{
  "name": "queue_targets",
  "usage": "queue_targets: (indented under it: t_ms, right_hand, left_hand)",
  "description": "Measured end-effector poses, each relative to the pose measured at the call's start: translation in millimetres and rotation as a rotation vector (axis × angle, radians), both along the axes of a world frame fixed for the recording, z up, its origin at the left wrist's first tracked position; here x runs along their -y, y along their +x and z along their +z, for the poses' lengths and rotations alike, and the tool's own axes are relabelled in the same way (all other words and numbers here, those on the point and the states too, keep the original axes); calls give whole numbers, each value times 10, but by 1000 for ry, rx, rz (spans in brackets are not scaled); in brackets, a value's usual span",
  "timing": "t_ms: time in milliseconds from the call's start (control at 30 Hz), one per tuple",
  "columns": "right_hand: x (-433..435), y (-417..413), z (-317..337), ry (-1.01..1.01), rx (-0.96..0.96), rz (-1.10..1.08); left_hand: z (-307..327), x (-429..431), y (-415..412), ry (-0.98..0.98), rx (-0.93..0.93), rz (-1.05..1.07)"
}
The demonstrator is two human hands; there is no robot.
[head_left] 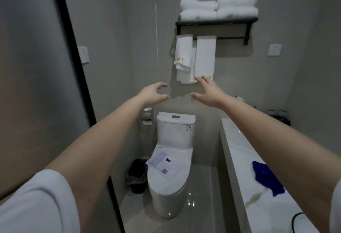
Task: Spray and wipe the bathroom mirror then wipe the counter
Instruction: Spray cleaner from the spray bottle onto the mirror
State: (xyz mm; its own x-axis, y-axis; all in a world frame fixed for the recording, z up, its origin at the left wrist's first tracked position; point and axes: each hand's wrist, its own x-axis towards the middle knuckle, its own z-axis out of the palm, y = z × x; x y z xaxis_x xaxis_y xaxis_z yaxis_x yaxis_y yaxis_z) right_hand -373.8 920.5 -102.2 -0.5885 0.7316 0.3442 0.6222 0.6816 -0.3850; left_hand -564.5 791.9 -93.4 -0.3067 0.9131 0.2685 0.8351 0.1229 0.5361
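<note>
Head view. A blue cloth (267, 177) lies crumpled on the pale stone counter (238, 151), which runs along the right side of the room. A yellowish streak (255, 197) marks the counter surface just beside the cloth, and a black cable (296, 219) curves at the near edge. A dark tray (276, 117) with small items, too blurred to identify, sits at the counter's far end.

Both arms reach forward, above and well apart from the cloth. The left hand (154, 94) holds nothing, its fingers gently curved and its thumb apart from them. The right hand (206, 90) holds nothing, its fingers spread and nearly straight. Its fingertips appear at the lower hem of the hanging towels (195, 57); contact cannot be confirmed.

These towels hang from a black wall rack (215, 22), which carries folded white towels (217, 5) on top. Below stands a white toilet (171, 159) with printed sheets (164, 164) on its closed lid. A black bin (136, 175) stands to its left. A wall socket (274, 49) is mounted right of the rack.
</note>
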Motion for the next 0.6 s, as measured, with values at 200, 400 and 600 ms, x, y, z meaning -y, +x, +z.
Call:
queue_targets:
  t_ms: [200, 400, 600]
  right_hand:
    - [-707, -70, -84, 13, -7, -106]
    - [-1302, -311, -145, 16, -17, -226]
    - [-1744, -555, -189, 11, -61, -350]
  left_hand:
    - [-126, -951, -243, 4, 1, -124]
    - [-89, -1810, -564, 14, -3, -255]
    - [30, -2631, -700, 22, -26, -398]
